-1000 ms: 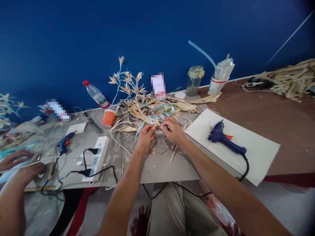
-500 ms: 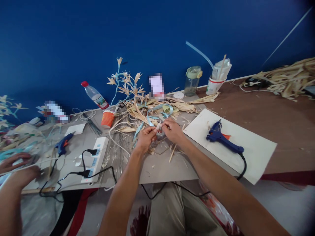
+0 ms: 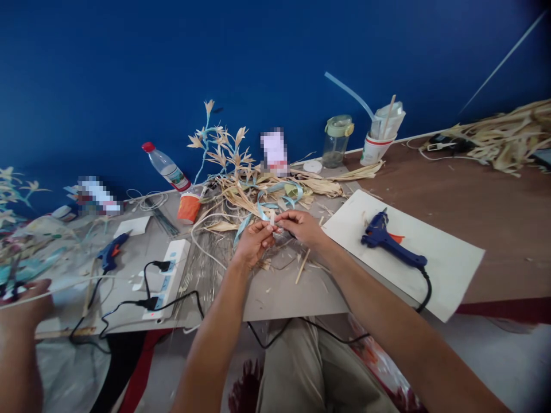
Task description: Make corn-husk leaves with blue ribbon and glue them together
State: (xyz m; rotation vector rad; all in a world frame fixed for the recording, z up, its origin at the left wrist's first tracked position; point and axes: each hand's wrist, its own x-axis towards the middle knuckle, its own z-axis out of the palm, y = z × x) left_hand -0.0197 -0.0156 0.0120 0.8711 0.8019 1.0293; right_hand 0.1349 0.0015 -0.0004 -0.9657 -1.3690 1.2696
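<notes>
My left hand (image 3: 253, 243) and my right hand (image 3: 301, 227) meet over the grey table top (image 3: 279, 292), fingertips pinched together on a small pale straw piece (image 3: 272, 218). A light blue strip (image 3: 247, 223) trails from it toward the left. Just behind my hands lies a heap of dried straw leaves (image 3: 267, 192) mixed with blue ribbon. A thin wooden stick (image 3: 302, 267) lies under my right wrist.
A blue glue gun (image 3: 390, 241) rests on a white board (image 3: 447, 252) to the right. A power strip (image 3: 166, 278), a second glue gun (image 3: 109, 252), an orange cup (image 3: 189, 207) and a water bottle (image 3: 166, 166) are left. Another person's hand (image 3: 23, 307) works at far left.
My right hand has slid slightly left and flattened over the straw piece. The other person's hands at the left have pulled back and down.
</notes>
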